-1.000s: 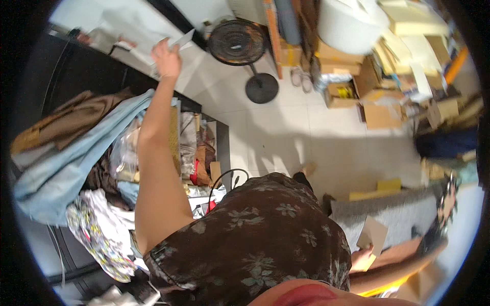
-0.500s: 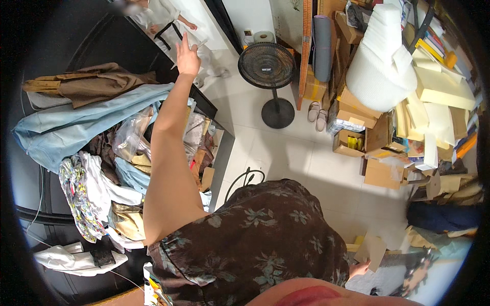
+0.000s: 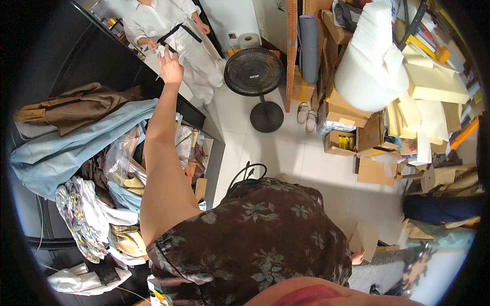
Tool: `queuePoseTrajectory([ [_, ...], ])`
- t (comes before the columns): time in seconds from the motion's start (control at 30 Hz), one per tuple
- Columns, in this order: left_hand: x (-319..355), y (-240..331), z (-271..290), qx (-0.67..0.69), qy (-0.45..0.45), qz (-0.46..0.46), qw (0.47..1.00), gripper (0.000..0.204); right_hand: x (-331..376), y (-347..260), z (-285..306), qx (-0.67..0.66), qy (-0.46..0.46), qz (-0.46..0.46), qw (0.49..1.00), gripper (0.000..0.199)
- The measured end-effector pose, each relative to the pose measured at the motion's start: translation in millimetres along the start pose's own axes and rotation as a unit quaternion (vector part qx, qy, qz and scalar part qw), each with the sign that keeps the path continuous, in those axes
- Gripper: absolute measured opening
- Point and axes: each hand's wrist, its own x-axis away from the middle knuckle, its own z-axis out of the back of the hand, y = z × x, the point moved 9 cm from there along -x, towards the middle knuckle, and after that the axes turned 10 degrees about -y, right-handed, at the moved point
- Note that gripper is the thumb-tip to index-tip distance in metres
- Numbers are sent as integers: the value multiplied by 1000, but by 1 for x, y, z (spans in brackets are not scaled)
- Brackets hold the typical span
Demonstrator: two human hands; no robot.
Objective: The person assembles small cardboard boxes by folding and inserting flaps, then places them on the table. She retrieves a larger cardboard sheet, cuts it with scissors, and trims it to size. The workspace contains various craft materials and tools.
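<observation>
One flat tan card (image 3: 364, 238) is held by the right hand (image 3: 358, 257); the left hand's (image 3: 171, 69) grip I cannot tell

At upper left, the left hand (image 3: 172, 70) is outstretched near a person (image 3: 196, 70) in white; at lower right, the right hand (image 3: 358, 257) holds a beige card (image 3: 363, 238). A black fan (image 3: 254, 72) stands at upper centre.

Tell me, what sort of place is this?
Probably a cluttered storeroom or small workshop: clothes and fabrics lie heaped on the left, cardboard boxes crowd the right, and a large white roll, seemingly packing wrap, sits by them.
</observation>
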Motion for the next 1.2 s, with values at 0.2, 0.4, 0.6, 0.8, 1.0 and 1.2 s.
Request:
queuePoseTrajectory([
  [0.2, -4, 10, -10, 12, -21, -26, 999, 28, 7, 6, 5, 62, 1, -42, 997, 36],
  [0.4, -4, 9, -28, 11, -24, -22, 999, 25, 51, -18, -17, -1, -19, -33, 999, 40],
  [0.6, -16, -57, -121, -43, -136, 57, 988, 47, 69, -14, -60, -48, -35, -65, 996, 19],
  [0.8, -6, 31, -113, -243, -69, -63, 966, 12, 45, 5, -33, 40, 51, 25, 998, 21],
  [1.0, -17, 224, 39, 124, 123, -155, 972, 31, 87, -17, -61, -114, 49, -4, 992, 15],
  [1.2, 118, 578, 160, 707, -418, -391, 415, 37, 147, -124, -106, -176, -121, 36, 976, 19],
])
